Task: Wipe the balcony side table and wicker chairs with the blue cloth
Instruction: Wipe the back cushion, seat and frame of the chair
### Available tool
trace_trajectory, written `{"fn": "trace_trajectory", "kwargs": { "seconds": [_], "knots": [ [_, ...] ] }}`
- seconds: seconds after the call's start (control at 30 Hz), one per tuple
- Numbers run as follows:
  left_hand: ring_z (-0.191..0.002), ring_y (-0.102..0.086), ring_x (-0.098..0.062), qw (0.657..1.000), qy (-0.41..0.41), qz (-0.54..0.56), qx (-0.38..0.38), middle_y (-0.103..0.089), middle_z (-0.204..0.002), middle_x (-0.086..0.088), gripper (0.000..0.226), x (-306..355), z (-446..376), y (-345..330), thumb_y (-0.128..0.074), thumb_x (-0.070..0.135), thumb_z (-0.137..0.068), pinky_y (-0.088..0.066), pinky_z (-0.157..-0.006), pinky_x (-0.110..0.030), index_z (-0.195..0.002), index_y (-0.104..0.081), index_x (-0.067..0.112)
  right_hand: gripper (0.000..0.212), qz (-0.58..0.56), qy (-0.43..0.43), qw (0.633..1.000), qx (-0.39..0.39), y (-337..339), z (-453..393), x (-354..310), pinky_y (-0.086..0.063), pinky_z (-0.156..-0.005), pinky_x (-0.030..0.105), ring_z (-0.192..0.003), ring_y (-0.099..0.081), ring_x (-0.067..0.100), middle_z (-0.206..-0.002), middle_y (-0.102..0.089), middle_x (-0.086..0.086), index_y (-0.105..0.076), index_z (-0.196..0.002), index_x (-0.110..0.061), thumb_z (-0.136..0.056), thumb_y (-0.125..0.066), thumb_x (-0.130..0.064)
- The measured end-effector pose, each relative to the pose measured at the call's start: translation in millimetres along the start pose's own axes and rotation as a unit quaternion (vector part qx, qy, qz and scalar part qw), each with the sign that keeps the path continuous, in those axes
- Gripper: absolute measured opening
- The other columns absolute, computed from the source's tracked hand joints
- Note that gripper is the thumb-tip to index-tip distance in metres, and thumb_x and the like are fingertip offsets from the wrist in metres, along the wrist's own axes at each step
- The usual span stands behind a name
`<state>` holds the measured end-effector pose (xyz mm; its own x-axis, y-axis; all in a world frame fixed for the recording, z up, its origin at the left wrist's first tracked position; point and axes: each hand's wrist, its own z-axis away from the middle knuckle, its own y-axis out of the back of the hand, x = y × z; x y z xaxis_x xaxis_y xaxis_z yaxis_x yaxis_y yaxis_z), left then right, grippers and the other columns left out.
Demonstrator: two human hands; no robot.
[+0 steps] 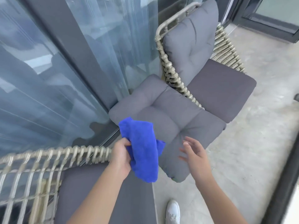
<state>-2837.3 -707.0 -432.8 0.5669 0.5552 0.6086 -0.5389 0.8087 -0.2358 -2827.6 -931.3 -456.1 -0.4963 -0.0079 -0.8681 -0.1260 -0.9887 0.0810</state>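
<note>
Left hand grips bunched blue cloth; right hand spread, empty.

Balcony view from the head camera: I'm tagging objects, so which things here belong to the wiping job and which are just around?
Job: blue cloth gripped by left hand; right hand; near wicker chair; far wicker chair.

Around: loose grey cushion, glass door, white shoe.

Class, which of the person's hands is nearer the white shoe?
Right. The right hand hovers open above the white shoe; the left hand, holding the blue cloth, lies farther left.
</note>
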Motion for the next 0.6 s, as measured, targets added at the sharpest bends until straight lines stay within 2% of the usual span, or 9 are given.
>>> {"fn": "trace_trajectory", "kwargs": {
  "seconds": [0.07, 0.1, 0.2, 0.27, 0.33, 0.37, 0.4, 0.5, 0.6],
  "knots": [
    [-0.059, -0.058, -0.024, 0.998, 0.021, 0.057, 0.033, -0.058, -0.070, -0.001, 0.021, -11.5, -21.5, 1.7, -0.049, 0.034, -0.086, -0.044, -0.059, -0.029, -0.075, -0.060, 0.021, 0.021, 0.068, 0.000, 0.997, 0.019, 13.3, -22.0, 29.3, -0.058, -0.091, 0.039, -0.102, -0.066, 0.008, -0.124, -0.064, -0.001, -0.059, -0.125, -0.027, -0.104, -0.059, -0.023],
    [-0.059, -0.055, -0.023, 0.997, 0.016, 0.054, 0.050, -0.058, -0.069, 0.002, 0.022, -19.1, -33.9, 2.8, -0.051, 0.041, -0.083, -0.042, -0.060, -0.030, -0.075, -0.062, 0.023, 0.024, 0.106, -0.005, 0.994, 0.023, 18.9, -31.0, 44.0, -0.055, -0.095, 0.042, -0.105, -0.065, 0.008, -0.126, -0.063, -0.003, -0.056, -0.127, -0.028, -0.103, -0.060, -0.025],
    [-0.069, -0.044, -0.025, 0.991, -0.033, -0.023, 0.124, -0.056, -0.074, 0.011, 0.012, -49.1, -60.2, -1.4, -0.049, 0.041, -0.075, -0.033, -0.061, -0.032, -0.071, -0.056, 0.032, 0.042, 0.163, -0.056, 0.984, 0.041, 33.7, -59.2, 84.0, -0.049, -0.095, 0.039, -0.109, -0.063, 0.016, -0.131, -0.058, -0.004, -0.049, -0.139, -0.022, -0.101, -0.062, -0.031],
    [-0.067, -0.044, -0.019, 0.995, 0.016, -0.069, 0.071, -0.049, -0.071, 0.010, 0.019, -59.0, -75.1, 0.5, -0.047, 0.040, -0.071, -0.033, -0.058, -0.028, -0.062, -0.056, 0.026, 0.050, 0.168, -0.093, 0.979, 0.064, 38.4, -76.9, 104.7, -0.049, -0.103, 0.045, -0.113, -0.063, 0.019, -0.132, -0.060, -0.002, -0.047, -0.140, -0.019, -0.097, -0.066, -0.036],
    [-0.062, -0.030, -0.016, 0.991, 0.132, -0.015, 0.006, -0.031, -0.066, 0.011, 0.026, -60.5, -98.8, 9.7, -0.048, 0.033, -0.074, -0.023, -0.058, -0.028, -0.051, -0.051, 0.024, 0.060, 0.161, -0.117, 0.977, 0.076, 37.8, -95.9, 122.5, -0.049, -0.104, 0.050, -0.117, -0.061, 0.023, -0.132, -0.060, 0.002, -0.046, -0.140, -0.016, -0.092, -0.072, -0.041],
    [-0.064, -0.023, -0.017, 0.986, 0.169, 0.001, -0.007, -0.024, -0.068, 0.011, 0.022, -64.0, -115.0, 17.2, -0.050, 0.028, -0.074, -0.018, -0.061, -0.029, -0.053, -0.046, 0.023, 0.065, 0.148, -0.129, 0.977, 0.079, 36.9, -105.1, 130.3, -0.051, -0.102, 0.049, -0.117, -0.061, 0.024, -0.132, -0.059, 0.004, -0.045, -0.140, -0.015, -0.088, -0.075, -0.042],
    [-0.063, -0.023, -0.017, 0.982, 0.187, 0.003, -0.009, -0.023, -0.067, 0.012, 0.019, -69.9, -127.3, 20.4, -0.053, 0.024, -0.073, -0.018, -0.061, -0.029, -0.057, -0.043, 0.023, 0.068, 0.133, -0.137, 0.978, 0.079, 35.0, -113.3, 137.5, -0.052, -0.099, 0.046, -0.116, -0.061, 0.024, -0.130, -0.059, 0.004, -0.044, -0.138, -0.014, -0.086, -0.077, -0.042],
    [-0.048, -0.043, -0.020, 0.981, 0.174, -0.088, -0.003, -0.044, -0.056, 0.004, 0.019, -85.9, -162.4, 31.5, -0.058, 0.026, -0.081, -0.037, -0.052, -0.027, -0.065, -0.050, 0.021, 0.064, 0.085, -0.153, 0.981, 0.079, 31.3, -128.2, 148.0, -0.051, -0.089, 0.038, -0.112, -0.063, 0.022, -0.126, -0.063, 0.001, -0.046, -0.132, -0.012, -0.085, -0.082, -0.037],
    [-0.050, -0.051, -0.022, 0.980, 0.164, -0.115, 0.002, -0.052, -0.064, 0.000, 0.015, -90.1, -167.8, 24.0, -0.061, 0.030, -0.087, -0.044, -0.051, -0.026, -0.081, -0.058, 0.016, 0.067, 0.042, -0.172, 0.982, 0.063, 31.2, -133.9, 151.9, -0.053, -0.082, 0.035, -0.111, -0.065, 0.020, -0.119, -0.066, -0.003, -0.054, -0.128, -0.011, -0.078, -0.087, -0.042]
  ]
}}
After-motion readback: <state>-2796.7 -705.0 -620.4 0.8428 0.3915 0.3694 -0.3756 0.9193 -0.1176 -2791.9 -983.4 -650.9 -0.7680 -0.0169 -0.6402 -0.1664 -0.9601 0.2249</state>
